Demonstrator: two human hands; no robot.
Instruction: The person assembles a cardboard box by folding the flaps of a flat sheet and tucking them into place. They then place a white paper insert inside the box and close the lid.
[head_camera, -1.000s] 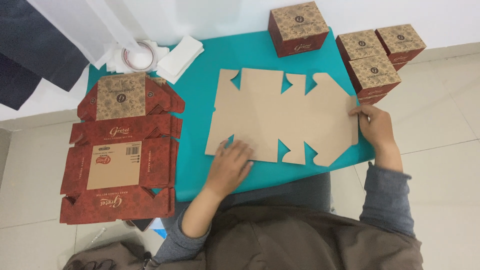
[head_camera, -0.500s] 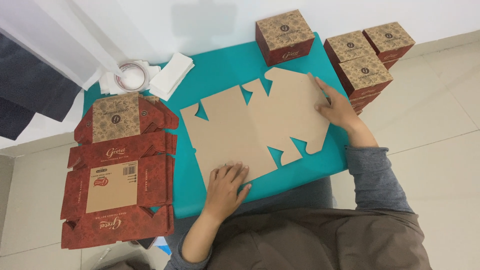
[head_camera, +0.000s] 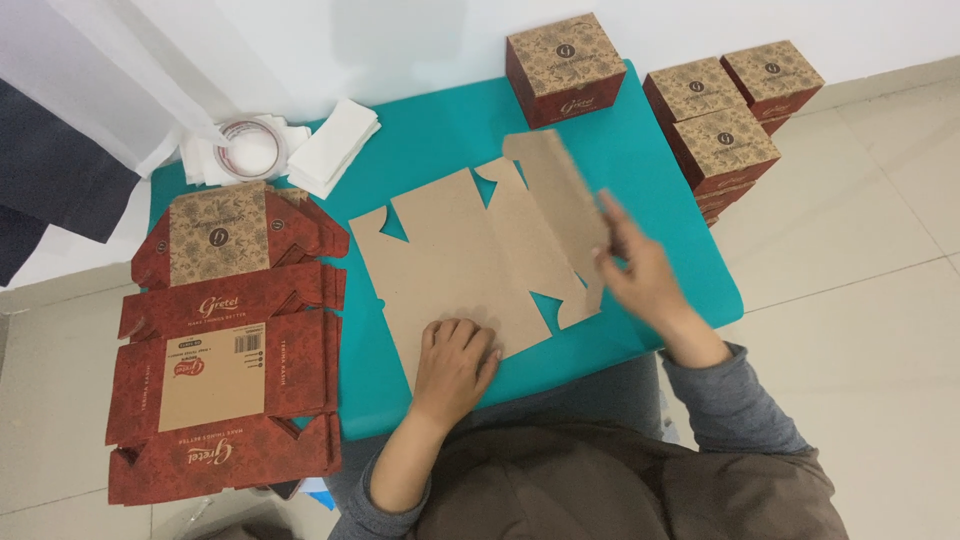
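Your right hand (head_camera: 640, 270) has swung the right-hand panel of the flat brown carton blank (head_camera: 470, 260) up off the teal mat (head_camera: 450, 130); a second ago that panel lay flat and your hand sat at its far right edge; half a second ago it was only starting to lift; now the fingers pinch the raised flap, which blurs mid-fold, so the first crease of this blank is being made. Your left hand (head_camera: 455, 360) has stayed spread flat on the blank's near edge, pressing it down, gripping nothing. The blank lies at the middle of the mat, tilted a little anticlockwise compared with the earlier frame. Left of the mat lies the stack of red printed unfolded cartons (head_camera: 225, 350); at the mat's far edge stands one finished red box (head_camera: 565, 65); right of the mat stand more finished boxes (head_camera: 730, 110); at its far-left corner sit a tape roll (head_camera: 248, 148) and white tissues (head_camera: 335, 145).
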